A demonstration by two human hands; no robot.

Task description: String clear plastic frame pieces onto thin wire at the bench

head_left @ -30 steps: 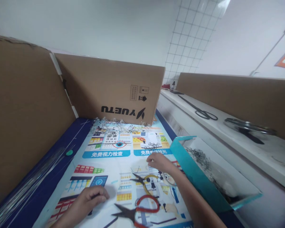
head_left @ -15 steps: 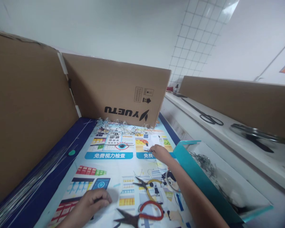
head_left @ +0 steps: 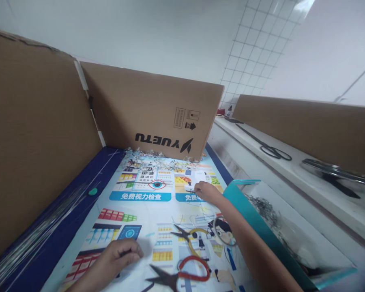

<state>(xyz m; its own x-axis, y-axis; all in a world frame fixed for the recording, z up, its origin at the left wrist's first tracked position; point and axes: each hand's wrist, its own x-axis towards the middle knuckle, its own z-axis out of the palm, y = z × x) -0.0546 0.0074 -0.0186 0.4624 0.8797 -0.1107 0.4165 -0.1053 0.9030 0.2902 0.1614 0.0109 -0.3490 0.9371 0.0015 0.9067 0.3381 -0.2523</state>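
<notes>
My right hand [head_left: 209, 192] reaches forward over the printed sheet [head_left: 146, 225], its fingers pinched together close to the surface. A small dark bit shows at the fingertips, too small to name. Nearer to me, my left hand [head_left: 123, 255] lies low over the sheet with its fingers curled and the thumb against them. Whatever it may hold is hidden. Between the hands and closer to me lie scissors with red handles [head_left: 194, 263]. Pliers with yellow handles [head_left: 188, 237] rest just beyond them, jaws apart. Thin wires [head_left: 182, 221] lie near the pliers.
Small clear wire-and-bead pieces [head_left: 152, 156] line the foot of the cardboard wall [head_left: 158, 105]. Long thin wires [head_left: 45, 231] lie along the left edge by a green disc [head_left: 93, 191]. On the right stand a teal box [head_left: 243, 219] and a ledge with black scissors [head_left: 275, 152].
The camera view has shifted slightly. Both hands keep nearly the same place over the sheet; the left hand's fingers look slightly more closed. The tools lie where they were.
</notes>
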